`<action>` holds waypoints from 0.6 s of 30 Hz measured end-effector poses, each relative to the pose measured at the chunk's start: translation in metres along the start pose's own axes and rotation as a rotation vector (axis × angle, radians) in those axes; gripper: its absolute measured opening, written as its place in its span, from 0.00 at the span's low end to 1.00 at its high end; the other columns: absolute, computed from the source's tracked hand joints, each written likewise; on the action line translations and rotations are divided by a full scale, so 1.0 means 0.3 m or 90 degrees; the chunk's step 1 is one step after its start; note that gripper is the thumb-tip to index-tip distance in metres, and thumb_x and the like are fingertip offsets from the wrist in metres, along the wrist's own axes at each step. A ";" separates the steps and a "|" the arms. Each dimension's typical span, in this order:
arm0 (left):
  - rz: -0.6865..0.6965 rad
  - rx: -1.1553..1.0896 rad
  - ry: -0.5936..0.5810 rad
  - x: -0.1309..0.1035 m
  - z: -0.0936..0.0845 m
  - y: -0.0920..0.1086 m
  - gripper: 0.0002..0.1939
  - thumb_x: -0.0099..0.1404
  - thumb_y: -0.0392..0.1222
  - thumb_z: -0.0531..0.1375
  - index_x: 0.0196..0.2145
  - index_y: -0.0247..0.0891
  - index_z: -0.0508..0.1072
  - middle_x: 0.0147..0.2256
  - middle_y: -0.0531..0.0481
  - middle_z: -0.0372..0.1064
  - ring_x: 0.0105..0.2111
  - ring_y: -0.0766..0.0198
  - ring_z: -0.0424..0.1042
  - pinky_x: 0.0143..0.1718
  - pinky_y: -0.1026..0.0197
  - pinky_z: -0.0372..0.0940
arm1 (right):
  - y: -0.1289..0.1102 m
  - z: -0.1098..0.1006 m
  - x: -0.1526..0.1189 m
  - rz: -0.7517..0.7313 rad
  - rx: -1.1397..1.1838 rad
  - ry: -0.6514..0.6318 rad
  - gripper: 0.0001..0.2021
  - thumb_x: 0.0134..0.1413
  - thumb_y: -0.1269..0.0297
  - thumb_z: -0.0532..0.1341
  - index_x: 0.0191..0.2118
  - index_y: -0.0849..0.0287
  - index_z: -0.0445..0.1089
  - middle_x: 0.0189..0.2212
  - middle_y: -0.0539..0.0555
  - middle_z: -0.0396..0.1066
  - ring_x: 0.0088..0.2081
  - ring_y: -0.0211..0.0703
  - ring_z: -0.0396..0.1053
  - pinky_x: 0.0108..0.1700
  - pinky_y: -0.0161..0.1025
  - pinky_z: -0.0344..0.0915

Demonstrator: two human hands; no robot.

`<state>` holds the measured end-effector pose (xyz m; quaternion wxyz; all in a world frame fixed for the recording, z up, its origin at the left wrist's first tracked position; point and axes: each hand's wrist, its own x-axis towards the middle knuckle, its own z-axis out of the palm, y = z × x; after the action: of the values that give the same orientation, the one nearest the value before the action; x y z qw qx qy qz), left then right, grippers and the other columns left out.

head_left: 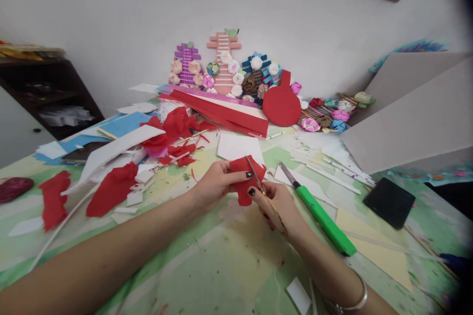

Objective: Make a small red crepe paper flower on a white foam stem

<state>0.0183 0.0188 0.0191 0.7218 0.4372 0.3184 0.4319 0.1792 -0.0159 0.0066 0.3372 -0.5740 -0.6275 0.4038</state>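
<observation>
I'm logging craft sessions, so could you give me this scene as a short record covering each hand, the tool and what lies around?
Left hand: pinches a small red piece
Right hand: holds gold-handled scissors
Scissors: blades at the red piece; how far they are open is hard to tell
Right of hands: green-handled knife, blade exposed
Just beyond hands: white sheet
Farther back: red disc with a tab
Left side: red scraps

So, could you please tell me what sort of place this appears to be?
Probably a craft workspace: scissors held at a red piece, a green-handled cutter, and flower-trimmed ornaments at the back.
</observation>
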 end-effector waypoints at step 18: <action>0.000 0.003 -0.004 -0.003 0.001 0.000 0.14 0.51 0.38 0.67 0.36 0.28 0.77 0.36 0.37 0.77 0.35 0.55 0.75 0.38 0.56 0.68 | 0.003 0.003 -0.003 0.022 0.022 -0.001 0.23 0.43 0.41 0.61 0.22 0.58 0.61 0.12 0.44 0.54 0.15 0.31 0.50 0.17 0.33 0.45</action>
<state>0.0182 0.0180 0.0192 0.7217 0.4401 0.3170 0.4300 0.1790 -0.0170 0.0056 0.3397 -0.5785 -0.6106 0.4209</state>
